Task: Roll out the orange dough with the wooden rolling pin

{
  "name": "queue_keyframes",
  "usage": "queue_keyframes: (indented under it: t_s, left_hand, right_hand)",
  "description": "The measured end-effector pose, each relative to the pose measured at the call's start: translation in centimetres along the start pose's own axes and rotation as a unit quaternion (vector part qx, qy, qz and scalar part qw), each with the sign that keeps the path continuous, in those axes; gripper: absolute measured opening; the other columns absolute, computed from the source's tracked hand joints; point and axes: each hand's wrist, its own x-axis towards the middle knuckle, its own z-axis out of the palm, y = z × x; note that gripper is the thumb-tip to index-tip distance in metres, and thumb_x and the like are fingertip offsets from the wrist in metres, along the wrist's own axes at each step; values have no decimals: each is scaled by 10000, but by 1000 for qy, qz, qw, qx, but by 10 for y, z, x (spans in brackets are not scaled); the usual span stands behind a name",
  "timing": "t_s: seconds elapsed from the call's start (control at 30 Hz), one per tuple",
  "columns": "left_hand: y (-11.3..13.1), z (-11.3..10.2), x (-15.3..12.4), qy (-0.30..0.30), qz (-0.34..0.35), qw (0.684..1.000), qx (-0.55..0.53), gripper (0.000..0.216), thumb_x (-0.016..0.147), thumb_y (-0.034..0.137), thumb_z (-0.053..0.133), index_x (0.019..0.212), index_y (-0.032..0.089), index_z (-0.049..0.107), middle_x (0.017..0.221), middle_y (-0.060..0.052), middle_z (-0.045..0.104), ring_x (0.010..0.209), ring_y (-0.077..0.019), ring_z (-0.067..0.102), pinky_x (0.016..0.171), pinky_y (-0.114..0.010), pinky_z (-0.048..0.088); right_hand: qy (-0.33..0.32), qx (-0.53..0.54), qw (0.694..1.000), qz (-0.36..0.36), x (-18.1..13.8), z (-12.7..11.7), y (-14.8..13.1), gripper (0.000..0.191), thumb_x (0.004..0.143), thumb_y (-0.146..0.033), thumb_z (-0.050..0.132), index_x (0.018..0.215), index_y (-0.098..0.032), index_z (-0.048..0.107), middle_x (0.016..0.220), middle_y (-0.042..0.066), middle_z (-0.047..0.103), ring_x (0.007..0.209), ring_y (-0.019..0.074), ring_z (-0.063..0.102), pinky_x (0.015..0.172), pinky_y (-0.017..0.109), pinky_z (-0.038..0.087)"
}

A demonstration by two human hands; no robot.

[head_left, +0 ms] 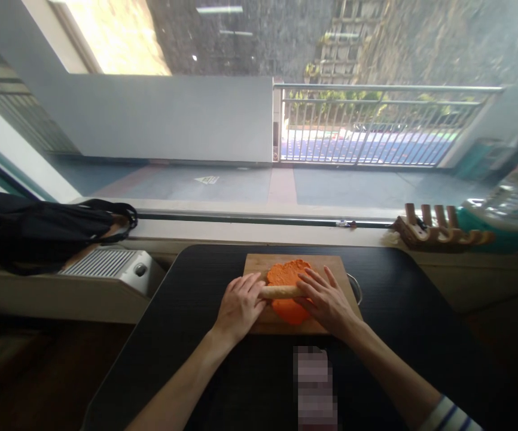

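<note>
A pale wooden rolling pin [281, 292] lies crosswise over a flattened piece of orange dough [290, 273], either dough or modelling clay. The orange sheet shows on both sides of the pin, rough on the far side and smoother on the near side. Beneath it is a wooden cutting board [259, 326] with a metal handle [355, 288] at its right edge. My left hand [240, 304] is closed over the pin's left end. Over the right end lies my right hand [328, 300], fingers curved onto the pin and somewhat apart, covering part of the orange sheet.
The board rests on a dark table [187, 359] by a window. A pixelated patch [315, 386] hides something nearer me. To the left are a black bag [39, 230] and a white radiator [124, 266]. A wooden rack [438, 230] and a teal container [487, 218] stand on the sill at right.
</note>
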Motion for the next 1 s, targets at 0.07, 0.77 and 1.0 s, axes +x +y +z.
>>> queue_keyframes:
  t_s: [0.07,0.77,1.0]
  left_hand:
    - [4,3,9,-12,1,1000,1,259,850,308,588,1074,187,636,1254,-103,611,1160,-246,552,993,-415,427]
    - [8,3,-5,-23,102,994,-26,281,900,298,519,1135,184,624,1318,-108,558,1256,-233,473,1037,-399,429]
    - [18,15,-20,-13,78,997,-8,364,929,351,452,1250,222,564,1363,-112,516,1299,-263,420,1031,-447,427]
  right_hand:
    - [-7,-1,1000,8,1,-5,10,278,944,-371,464,1160,-240,581,1314,78,567,1305,237,412,1111,560,186]
    - [-18,-16,999,-37,-23,-16,18,284,943,-356,474,1168,-219,579,1300,75,580,1309,234,406,1118,560,166]
    - [-5,-32,999,-7,-41,-12,11,353,932,-376,484,1247,-236,561,1328,79,555,1315,250,394,1126,550,151]
